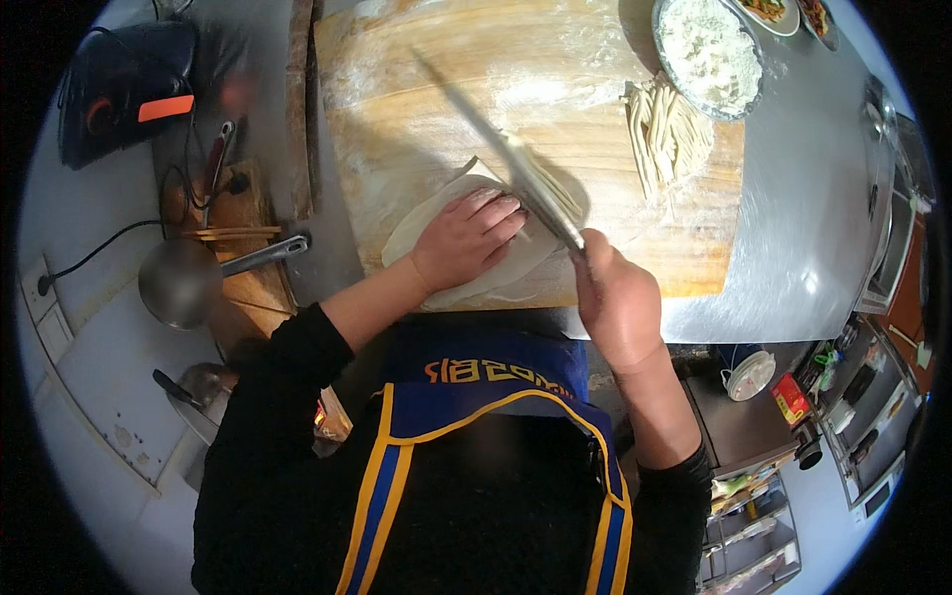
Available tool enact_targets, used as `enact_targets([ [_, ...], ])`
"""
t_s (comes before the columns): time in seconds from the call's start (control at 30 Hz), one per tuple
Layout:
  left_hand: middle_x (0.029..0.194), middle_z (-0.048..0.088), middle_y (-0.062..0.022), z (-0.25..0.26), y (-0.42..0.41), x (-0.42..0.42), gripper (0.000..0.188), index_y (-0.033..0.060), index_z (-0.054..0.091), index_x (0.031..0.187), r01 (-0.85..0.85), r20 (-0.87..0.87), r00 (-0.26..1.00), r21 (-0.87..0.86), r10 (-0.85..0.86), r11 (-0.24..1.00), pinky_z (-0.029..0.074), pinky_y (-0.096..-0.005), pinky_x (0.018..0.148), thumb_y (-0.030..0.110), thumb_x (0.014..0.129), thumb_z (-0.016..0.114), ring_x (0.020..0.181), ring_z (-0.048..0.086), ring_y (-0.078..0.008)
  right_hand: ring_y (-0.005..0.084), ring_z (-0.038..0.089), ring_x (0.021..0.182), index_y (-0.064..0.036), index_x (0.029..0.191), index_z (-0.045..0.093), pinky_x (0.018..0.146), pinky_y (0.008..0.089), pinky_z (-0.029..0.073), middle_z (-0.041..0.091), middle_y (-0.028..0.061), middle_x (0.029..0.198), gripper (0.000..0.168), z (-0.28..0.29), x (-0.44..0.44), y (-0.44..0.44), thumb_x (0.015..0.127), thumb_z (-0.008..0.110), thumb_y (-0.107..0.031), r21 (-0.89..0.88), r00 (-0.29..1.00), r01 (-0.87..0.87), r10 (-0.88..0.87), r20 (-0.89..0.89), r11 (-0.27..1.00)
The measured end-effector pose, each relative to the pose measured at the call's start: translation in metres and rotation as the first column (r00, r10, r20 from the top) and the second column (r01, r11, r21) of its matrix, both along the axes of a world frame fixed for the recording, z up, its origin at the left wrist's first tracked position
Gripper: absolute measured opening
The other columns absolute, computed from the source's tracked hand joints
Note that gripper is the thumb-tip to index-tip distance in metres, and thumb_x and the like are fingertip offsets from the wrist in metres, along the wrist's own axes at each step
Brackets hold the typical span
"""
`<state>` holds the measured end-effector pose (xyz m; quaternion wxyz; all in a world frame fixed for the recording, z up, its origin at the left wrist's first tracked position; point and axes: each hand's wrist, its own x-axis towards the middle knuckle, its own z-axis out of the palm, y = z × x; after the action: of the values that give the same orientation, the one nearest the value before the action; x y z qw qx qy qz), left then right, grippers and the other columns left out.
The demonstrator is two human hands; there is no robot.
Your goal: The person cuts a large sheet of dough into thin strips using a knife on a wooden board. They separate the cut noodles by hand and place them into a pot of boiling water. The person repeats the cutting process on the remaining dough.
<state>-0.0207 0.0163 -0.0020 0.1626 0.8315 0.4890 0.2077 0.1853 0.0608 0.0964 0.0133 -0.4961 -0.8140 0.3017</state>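
My right hand (619, 294) grips a long knife (494, 137) by its handle. The blade slants up and to the left across the wooden board (446, 44), and its far part is blurred. Beneath it lies a folded sheet of pale dough (416, 223). My left hand (476, 234) rests on that sheet, palm down, with its fingertips close to the blade. Several thin cut strips of dough (554, 182) lie just right of the blade, partly hidden by it. A pile of cut noodles (669, 141) sits farther right on the board, dusted with flour.
A metal bowl of flour (710, 56) stands at the board's upper right corner, with a plate of food (773, 13) beyond. A wooden stick (300, 111) lies along the left. Farther left are a ladle (181, 282), a power cord (111, 249) and a black appliance (123, 89).
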Motion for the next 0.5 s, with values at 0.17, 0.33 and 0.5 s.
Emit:
enact_targets([
  [0.17,0.109,0.047,-0.0049,0.005,-0.008,-0.002,0.036,0.0132,0.050,0.107,-0.001,-0.049,0.999,-0.026,0.000,1.000,0.039,-0.0368,0.090,0.019,0.074,0.062,0.109,0.043,-0.0238,0.0361,0.056,0.059,-0.007,0.098,0.048,0.050,0.0415,0.044,0.057,0.0165,0.072,0.019,0.022,0.018,-0.007,0.081,0.055,-0.008,-0.024,0.999,-0.015,0.014,-0.029,1.000],
  [0.33,0.110,0.047,-0.0042,0.000,-0.005,-0.004,0.036,0.0134,0.051,0.106,0.025,0.003,1.000,-0.034,-0.025,0.999,0.039,-0.0370,0.091,0.019,0.073,0.062,0.110,0.043,-0.0240,0.0361,0.055,0.059,-0.007,0.099,0.046,0.049,0.0427,0.044,0.055,0.0161,0.070,0.018,0.024,0.013,-0.018,0.081,0.050,-0.009,-0.124,0.990,-0.056,0.071,0.123,0.991],
  [0.5,0.110,0.047,-0.0041,0.001,-0.002,-0.003,0.034,0.0127,0.052,0.104,0.005,-0.008,1.000,-0.026,-0.005,1.000,0.039,-0.0376,0.092,0.020,0.072,0.063,0.110,0.042,-0.0242,0.0368,0.055,0.060,-0.006,0.097,0.046,0.050,0.0434,0.044,0.055,0.0164,0.070,0.017,0.002,-0.011,-0.004,0.081,0.049,-0.007,-0.055,0.998,-0.061,0.061,0.004,0.997],
])
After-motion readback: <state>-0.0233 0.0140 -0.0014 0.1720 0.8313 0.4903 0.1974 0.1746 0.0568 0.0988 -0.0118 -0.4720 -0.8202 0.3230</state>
